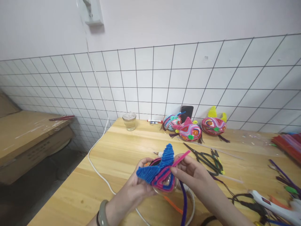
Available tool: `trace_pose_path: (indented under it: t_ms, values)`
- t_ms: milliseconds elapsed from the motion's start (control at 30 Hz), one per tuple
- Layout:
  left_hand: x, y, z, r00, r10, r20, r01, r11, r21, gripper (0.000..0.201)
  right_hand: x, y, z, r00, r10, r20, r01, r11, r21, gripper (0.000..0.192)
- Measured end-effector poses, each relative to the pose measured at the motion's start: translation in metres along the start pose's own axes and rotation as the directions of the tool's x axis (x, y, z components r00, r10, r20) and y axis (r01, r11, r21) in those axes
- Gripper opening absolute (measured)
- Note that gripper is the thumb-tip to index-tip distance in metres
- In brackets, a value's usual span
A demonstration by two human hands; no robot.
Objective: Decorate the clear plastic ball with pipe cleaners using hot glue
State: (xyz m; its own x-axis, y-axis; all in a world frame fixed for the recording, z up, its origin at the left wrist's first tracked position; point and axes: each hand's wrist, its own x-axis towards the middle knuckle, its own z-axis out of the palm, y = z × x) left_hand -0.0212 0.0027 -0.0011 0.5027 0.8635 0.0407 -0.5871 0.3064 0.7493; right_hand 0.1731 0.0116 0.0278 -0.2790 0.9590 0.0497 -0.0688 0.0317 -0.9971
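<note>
Cradling a half-built craft piece of wound blue, pink and purple pipe cleaners (162,172) in the left hand (138,183), fingers curled closed around its rounded underside, just above the near edge of the pale wooden table (117,157); pinching a loose bright pink pipe cleaner (182,157) between thumb and fingertips of the right hand (190,171), its lower end lying against the piece's pink loops, its free end slanting up and right; wearing a grey-green bangle (102,213) on the left wrist; lying just beyond the right hand, a pair of black-handled scissors (204,157); standing at the tiled wall, three finished multicoloured pipe-cleaner fish (190,130), a small glass jar (129,121) to their left; resting at the far right, a white glue gun (275,204)
</note>
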Motion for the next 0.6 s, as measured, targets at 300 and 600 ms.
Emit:
trace_pose_path:
  t_ms: [300, 600]
  values:
    - [-0.0001, 0.0010, -0.0024, 0.997, -0.077, -0.007, 0.076, 0.994, -0.076, 0.052, -0.0001, -0.0035, -0.0001, 0.999, -0.026, 0.028, 0.026, 1.000, 0.003, 0.021]
    - [-0.0019, -0.0049, -0.0052, 1.000, -0.021, -0.023, 0.022, 0.997, 0.078, 0.069, 0.0008, -0.0019, -0.0054, 0.997, -0.073, 0.036, 0.076, 0.994, -0.075, 0.031]
